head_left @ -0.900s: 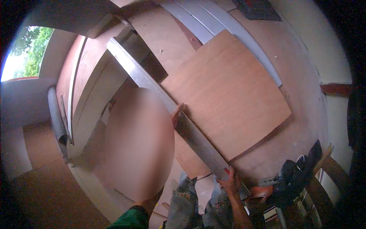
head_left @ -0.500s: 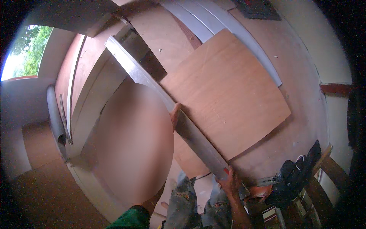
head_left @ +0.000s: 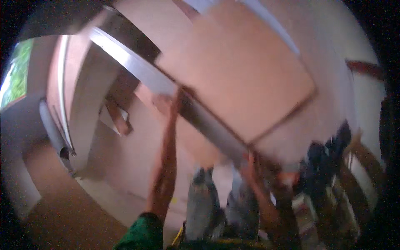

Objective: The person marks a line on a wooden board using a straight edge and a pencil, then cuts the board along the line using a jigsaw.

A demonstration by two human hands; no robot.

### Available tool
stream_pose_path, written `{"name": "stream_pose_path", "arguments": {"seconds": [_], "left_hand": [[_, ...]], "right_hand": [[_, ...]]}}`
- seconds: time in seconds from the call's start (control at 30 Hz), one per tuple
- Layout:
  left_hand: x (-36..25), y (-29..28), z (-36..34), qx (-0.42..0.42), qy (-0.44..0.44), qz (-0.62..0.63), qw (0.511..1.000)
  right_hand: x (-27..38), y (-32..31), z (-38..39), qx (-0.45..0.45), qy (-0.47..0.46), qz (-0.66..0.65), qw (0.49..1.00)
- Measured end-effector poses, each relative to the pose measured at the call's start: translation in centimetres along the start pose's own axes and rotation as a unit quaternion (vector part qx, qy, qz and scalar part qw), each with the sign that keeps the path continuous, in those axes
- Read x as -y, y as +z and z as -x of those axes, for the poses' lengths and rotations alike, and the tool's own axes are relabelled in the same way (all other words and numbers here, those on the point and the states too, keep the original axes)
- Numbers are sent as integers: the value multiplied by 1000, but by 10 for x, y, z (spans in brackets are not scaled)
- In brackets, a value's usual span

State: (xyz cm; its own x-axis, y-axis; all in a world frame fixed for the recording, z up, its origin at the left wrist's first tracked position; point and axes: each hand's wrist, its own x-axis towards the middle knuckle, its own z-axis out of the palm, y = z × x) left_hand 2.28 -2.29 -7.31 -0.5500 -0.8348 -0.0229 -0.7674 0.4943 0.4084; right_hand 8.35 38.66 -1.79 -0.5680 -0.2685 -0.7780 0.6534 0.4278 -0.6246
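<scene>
A long silver metal bar (head_left: 143, 71) runs slantwise from the far left to the near middle, in front of my legs. My left hand (head_left: 168, 101) is closed around it near its middle, with the arm stretched forward. At its near end my right hand (head_left: 251, 167) grips it, the fingers smeared by motion. Along the bar's right side lies a large plywood sheet (head_left: 246, 75). Whether bar and sheet touch, I cannot tell.
White panels (head_left: 273, 21) lie beyond the plywood. Dark bags or cloth (head_left: 318, 162) and wooden pieces (head_left: 362, 154) crowd the near right. A brown wood piece (head_left: 117, 116) lies left of my left hand. A grey roll (head_left: 52, 123) stands at the left, below a window (head_left: 17, 71).
The view has shifted, so the bar, the plywood and both hands sit higher in the picture. Both hands still hold the bar. The picture is now blurred by motion.
</scene>
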Motion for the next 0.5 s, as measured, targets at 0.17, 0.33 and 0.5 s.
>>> {"name": "stream_pose_path", "arguments": {"seconds": [0.17,0.33,0.5], "left_hand": [[0,6,-3,134,-148,-17,980],[0,9,-11,97,-138,1,986],[8,15,-16,50,-123,-24,991]], "right_hand": [[6,-9,12,-73,-117,428,893],[22,-11,7,-41,-98,397,912],[47,-11,15,-28,-72,407,910]]}}
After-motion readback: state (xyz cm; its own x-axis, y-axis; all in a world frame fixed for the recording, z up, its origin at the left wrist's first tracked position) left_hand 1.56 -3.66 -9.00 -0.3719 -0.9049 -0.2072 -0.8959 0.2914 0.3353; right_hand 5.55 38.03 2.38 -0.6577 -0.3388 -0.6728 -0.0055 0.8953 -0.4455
